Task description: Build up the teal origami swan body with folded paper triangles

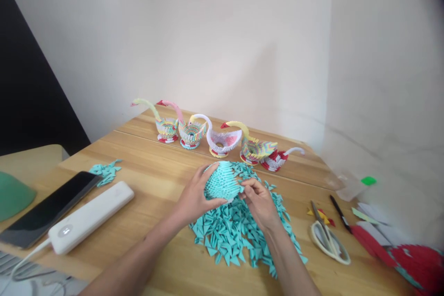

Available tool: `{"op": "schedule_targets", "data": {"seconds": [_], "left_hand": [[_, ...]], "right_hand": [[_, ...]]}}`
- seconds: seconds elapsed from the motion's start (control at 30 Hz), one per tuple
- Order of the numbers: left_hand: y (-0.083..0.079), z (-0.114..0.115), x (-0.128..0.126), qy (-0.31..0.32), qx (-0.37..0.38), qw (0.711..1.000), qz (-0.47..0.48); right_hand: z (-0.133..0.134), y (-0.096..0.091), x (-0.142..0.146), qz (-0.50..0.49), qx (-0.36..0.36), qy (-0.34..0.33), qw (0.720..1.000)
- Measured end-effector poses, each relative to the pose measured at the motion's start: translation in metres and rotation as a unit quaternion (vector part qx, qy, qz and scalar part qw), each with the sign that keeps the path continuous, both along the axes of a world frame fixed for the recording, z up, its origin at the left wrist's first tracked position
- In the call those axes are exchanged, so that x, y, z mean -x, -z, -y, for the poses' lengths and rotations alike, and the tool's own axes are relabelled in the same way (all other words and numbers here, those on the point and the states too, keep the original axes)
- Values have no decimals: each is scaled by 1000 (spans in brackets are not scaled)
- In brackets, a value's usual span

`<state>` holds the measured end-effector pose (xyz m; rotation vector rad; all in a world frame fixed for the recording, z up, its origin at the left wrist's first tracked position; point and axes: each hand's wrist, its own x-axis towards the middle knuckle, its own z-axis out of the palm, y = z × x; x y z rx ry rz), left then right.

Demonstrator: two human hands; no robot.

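Both forearms reach in from the lower edge over a wooden table (145,180), meeting near its middle. The left hand (194,196) is cupped around the near-left side of a turquoise modular-origami body (224,180), fingers spread and curled against it so that it grips the piece. The right hand (258,201) is closed at the body's right edge, thumb and fingers pinched together where they touch the folded paper; whether a separate unit sits between them is too small to tell. The body is held just above a broad heap of loose turquoise paper triangles (239,231) that spreads beneath both wrists.

Plain white walls stand behind the table, with a dark panel at far left. Along the table's far edge stands a row of five paper swans (218,136), close together. Well to the left lie a white power bank (88,217) with its cable, a dark smartphone (52,208) just beside it, and a small pile of turquoise pieces (106,171). To the right lie scissors (328,236), a black pen (340,212) and red paper (409,259) at the corner. Bare wood lies open between the heap and the power bank
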<state>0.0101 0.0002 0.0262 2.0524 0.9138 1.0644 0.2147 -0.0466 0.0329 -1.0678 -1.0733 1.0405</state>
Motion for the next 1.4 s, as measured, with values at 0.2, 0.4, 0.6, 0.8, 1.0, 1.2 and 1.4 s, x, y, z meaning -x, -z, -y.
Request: {"op": "schedule_targets", "data": {"seconds": [0.2, 0.4, 0.6, 0.8, 1.0, 1.2, 1.4], "left_hand": [[-2, 0, 0, 6, -2, 1000, -2], [-6, 2, 1, 16, 3, 1000, -5], [1, -4, 2, 28, -5, 999, -21], [-1, -2, 3, 39, 6, 999, -28], [-3, 0, 4, 39, 6, 999, -31], [-3, -1, 5, 32, -3, 999, -38], [-3, -3, 5, 28, -8, 999, -37]], "right_hand": [[-1, 2, -3, 56, -26, 33, 998], [-1, 3, -7, 78, -51, 33, 995], [-2, 2, -11, 116, -86, 26, 989], [-2, 1, -17, 149, -128, 4, 980], [-1, -5, -19, 178, -115, -4, 977], [2, -12, -14, 164, -16, 7, 986], [3, -12, -14, 163, -7, 11, 987]]}}
